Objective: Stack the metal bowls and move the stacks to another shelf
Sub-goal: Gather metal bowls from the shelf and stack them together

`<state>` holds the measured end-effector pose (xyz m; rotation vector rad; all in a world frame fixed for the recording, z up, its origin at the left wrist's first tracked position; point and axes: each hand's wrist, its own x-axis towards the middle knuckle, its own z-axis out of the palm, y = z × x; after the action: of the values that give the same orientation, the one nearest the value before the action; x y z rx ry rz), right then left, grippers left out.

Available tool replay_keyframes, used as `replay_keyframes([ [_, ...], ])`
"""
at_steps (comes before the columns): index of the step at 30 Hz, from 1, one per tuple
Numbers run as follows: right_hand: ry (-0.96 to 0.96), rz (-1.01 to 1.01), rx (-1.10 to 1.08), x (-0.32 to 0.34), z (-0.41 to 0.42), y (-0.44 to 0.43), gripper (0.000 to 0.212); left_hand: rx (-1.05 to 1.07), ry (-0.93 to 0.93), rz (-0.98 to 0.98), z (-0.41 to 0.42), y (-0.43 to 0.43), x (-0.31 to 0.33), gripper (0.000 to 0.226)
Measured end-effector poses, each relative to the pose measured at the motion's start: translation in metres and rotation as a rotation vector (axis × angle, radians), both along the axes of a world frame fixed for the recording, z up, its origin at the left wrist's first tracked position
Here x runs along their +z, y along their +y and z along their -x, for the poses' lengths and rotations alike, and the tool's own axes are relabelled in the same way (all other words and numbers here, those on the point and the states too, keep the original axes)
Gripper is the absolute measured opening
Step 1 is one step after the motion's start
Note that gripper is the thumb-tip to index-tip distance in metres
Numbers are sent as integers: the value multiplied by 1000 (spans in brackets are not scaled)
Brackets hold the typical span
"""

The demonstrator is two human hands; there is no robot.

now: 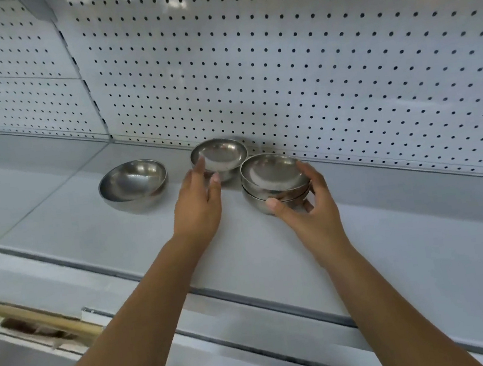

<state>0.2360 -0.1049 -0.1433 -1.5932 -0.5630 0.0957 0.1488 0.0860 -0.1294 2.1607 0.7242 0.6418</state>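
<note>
Now left grip (201,202) pinches a small steel bowl (220,154) to stack; right grip (309,207) curls round bowl stack (275,183), steadying it.

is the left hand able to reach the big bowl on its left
Probably yes: only bare shelf separates the left hand from the big bowl, though it grips the middle bowl.

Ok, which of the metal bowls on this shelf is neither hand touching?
The lone bowl farthest left. The left hand grips the middle bowl, and the right hand holds the stack beside it.
</note>
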Motion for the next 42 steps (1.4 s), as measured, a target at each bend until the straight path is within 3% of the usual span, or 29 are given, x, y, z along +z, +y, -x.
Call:
replay_keyframes([
  [3, -10, -29, 5, 0, -4, -1, 90, 38, 35, -18, -13, 12, -6, 56],
  [16, 67, -47, 67, 2, -1, -2, 95, 161, -181, 2, -8, 14, -5, 27],
  [24, 115, -46, 38, 1, -3, -3, 112, 1, -464, -86, 3, -10, 17, 28],
  [33, 107, -63, 29, 1, -2, -3, 114, -259, -298, -92, -3, -20, 31, 26],
  [42, 92, -43, 23, 5, 0, -4, 113, -258, -231, -20, 2, -28, 27, 28],
])
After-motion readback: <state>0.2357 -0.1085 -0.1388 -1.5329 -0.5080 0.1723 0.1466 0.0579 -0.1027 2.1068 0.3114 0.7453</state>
